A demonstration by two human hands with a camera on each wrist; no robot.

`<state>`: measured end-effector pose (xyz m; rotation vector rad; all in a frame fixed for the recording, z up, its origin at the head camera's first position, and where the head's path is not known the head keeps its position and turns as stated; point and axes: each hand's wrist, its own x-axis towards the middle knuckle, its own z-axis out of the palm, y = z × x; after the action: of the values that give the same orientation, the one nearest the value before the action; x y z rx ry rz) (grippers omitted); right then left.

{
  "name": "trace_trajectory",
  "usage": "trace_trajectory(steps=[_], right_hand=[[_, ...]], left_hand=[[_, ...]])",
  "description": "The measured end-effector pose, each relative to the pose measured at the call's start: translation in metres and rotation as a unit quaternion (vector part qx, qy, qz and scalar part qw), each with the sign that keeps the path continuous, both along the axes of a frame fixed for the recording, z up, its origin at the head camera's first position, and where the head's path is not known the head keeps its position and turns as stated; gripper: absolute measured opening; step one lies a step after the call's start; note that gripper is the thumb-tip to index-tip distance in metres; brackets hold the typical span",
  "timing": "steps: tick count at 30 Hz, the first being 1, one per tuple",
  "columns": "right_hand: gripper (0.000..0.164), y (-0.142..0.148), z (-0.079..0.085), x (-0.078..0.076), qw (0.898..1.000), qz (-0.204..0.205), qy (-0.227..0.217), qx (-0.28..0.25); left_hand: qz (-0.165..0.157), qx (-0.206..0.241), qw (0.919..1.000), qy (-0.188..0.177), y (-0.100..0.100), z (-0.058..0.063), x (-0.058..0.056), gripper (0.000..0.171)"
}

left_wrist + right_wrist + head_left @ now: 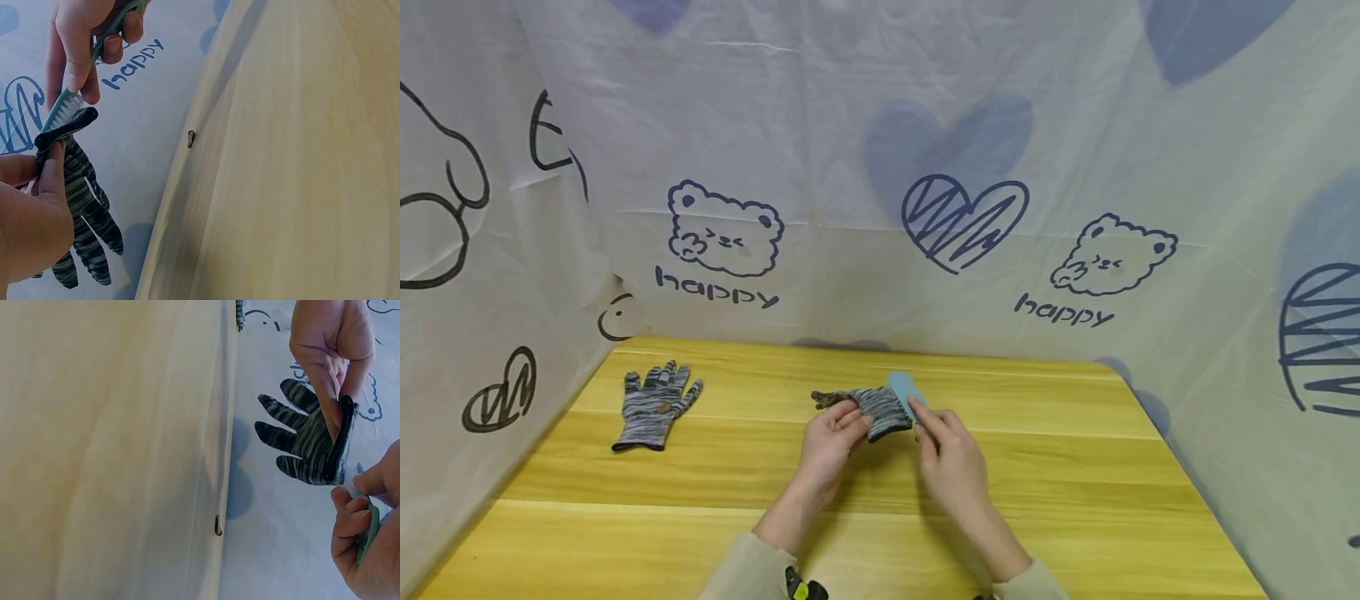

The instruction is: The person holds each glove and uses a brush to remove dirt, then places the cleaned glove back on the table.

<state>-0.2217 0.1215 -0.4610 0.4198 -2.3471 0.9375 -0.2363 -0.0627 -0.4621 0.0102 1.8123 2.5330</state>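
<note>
My left hand [829, 446] pinches a grey-and-black striped knit glove [883, 408] near its dark-edged cuff and holds it up above the table. In the left wrist view the fingers of this glove [94, 212] hang down below the thumb. A light blue-green brush [904, 390] is gripped by my right hand [953, 462], index finger laid along its back. Its pale bristles [67, 111] face the glove at the cuff; whether they press in is hard to tell. A second striped glove [651, 408] lies flat at the left, fingers pointing away, with a brownish spot on it.
The yellow wood-grain table [1075, 467] reaches back to a pale cloth wall [850, 275] printed with hearts, bears and "happy". Cloth also hangs along the left and right sides. A small dark mark [191, 139] shows on the wood near an edge.
</note>
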Motion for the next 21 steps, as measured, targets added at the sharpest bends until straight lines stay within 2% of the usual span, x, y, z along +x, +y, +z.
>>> trace_trajectory(steps=[11, 21], right_hand=[[0.045, 0.002, 0.005, 0.0, 1.0, -0.009, -0.024, -0.01], [0.045, -0.008, 0.004, 0.007, 0.997, 0.075, 0.012, -0.009]], left_hand=[[-0.003, -0.006, 1.0, 0.002, -0.001, 0.0, 0.0, 0.062], [-0.003, -0.007, 1.0, 0.006, -0.001, 0.0, 0.001, 0.058]])
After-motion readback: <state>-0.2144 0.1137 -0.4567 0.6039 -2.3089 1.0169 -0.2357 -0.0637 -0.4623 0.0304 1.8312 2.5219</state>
